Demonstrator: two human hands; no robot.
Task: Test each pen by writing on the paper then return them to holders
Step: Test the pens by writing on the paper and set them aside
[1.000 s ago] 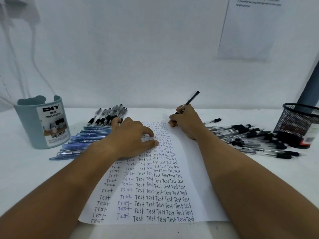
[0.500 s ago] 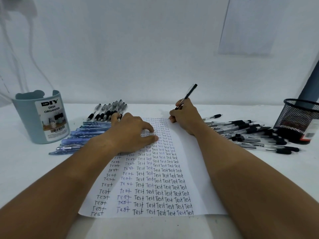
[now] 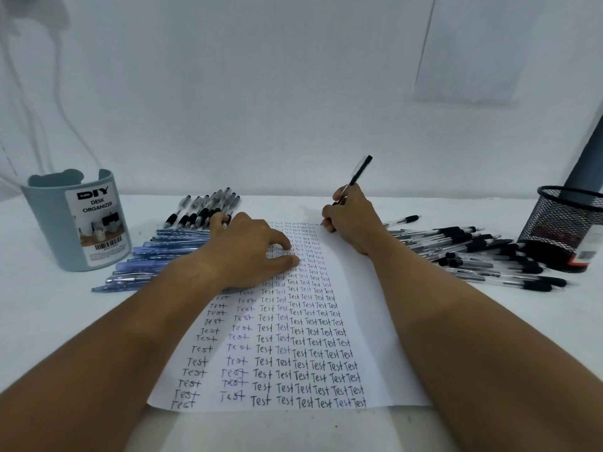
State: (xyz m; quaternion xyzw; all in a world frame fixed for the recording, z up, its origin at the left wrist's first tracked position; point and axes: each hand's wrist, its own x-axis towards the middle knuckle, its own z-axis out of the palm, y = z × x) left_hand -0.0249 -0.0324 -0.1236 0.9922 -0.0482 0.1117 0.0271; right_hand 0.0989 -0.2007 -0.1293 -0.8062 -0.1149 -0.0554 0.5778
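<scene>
A white sheet of paper (image 3: 355, 308) covered with columns of the word "Test" lies in front of me. My right hand (image 3: 354, 221) grips a black pen (image 3: 359, 172) with its tip down at the paper's top right, near the last column. My left hand (image 3: 253, 252) rests flat on the upper left of the paper, fingers spread. A grey-blue desk organizer (image 3: 62, 230) stands at the left. At the right stands a black mesh holder (image 3: 566, 223).
Blue pens (image 3: 153, 259) lie in a row left of the paper, with black-grip pens (image 3: 202, 210) behind them. Several black pens (image 3: 483, 252) are heaped right of the paper. A wall rises just behind the table; a dark pole (image 3: 587, 158) leans at the far right.
My right hand holding the pen has stayed at the top of the paper with small writing movements. The view has tilted a little. My left hand has kept its place.
</scene>
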